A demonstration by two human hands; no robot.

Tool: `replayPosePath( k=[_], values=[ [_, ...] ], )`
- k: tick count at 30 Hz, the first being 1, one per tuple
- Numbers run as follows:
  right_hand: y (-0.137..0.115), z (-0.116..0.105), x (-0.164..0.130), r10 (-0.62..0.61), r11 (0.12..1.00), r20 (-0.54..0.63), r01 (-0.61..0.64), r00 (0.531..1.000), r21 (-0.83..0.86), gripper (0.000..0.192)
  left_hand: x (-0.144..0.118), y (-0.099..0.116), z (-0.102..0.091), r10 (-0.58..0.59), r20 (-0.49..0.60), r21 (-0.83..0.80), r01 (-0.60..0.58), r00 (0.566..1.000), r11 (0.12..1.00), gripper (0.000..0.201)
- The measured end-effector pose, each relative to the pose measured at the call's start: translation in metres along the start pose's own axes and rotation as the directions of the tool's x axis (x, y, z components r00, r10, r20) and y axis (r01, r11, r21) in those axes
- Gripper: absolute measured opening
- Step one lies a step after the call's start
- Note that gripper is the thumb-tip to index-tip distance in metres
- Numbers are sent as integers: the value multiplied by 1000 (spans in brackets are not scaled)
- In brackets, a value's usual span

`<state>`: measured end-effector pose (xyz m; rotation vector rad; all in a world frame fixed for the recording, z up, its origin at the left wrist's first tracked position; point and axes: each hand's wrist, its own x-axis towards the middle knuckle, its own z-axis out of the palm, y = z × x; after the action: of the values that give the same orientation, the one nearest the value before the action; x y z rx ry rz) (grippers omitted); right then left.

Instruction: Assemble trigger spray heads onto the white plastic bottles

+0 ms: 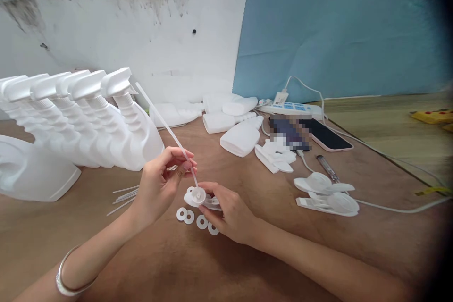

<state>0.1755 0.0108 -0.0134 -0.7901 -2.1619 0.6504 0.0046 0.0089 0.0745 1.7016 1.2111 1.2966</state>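
My left hand (pixel 159 184) pinches a long thin white dip tube (pixel 163 122) between thumb and fingers. The tube slants down to the right, and its lower end meets the round collar of a white trigger spray head (pixel 198 195). Whether the tube sits inside the collar or only touches it, I cannot tell. My right hand (pixel 231 210) grips that spray head, with the collar facing up; its fingers hide part of the head. Just below lie several flat white ring washers (pixel 181 213). More thin tubes (pixel 124 197) rest on the table, partly behind my left wrist.
At the left stands a row of white spray bottles (pixel 130 132) with heads on; another bottle (pixel 38 170) is nearer. Loose bottles (pixel 242 137) lie at the back. Spray heads (pixel 329 203), a phone (pixel 327 134), a screwdriver-like tool (pixel 327 167), cables and a power strip (pixel 293 109) occupy the right.
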Motion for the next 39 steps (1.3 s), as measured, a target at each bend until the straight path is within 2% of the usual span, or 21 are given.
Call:
replayPosePath(
  k=[10,25,39],
  values=[
    [-3,-2,2,16,1000,14,-16,1000,8,31,-1,2,-2,33,17,53,-33,999,998,5],
    [-4,-4,2,28,1000,19,-28,999,9,30,0,5,-3,19,51,20,-20,998,1000,3],
    [-2,-2,2,33,999,29,-34,999,14,30,-4,1,-2,112,105,58,-119,988,991,6]
  ],
)
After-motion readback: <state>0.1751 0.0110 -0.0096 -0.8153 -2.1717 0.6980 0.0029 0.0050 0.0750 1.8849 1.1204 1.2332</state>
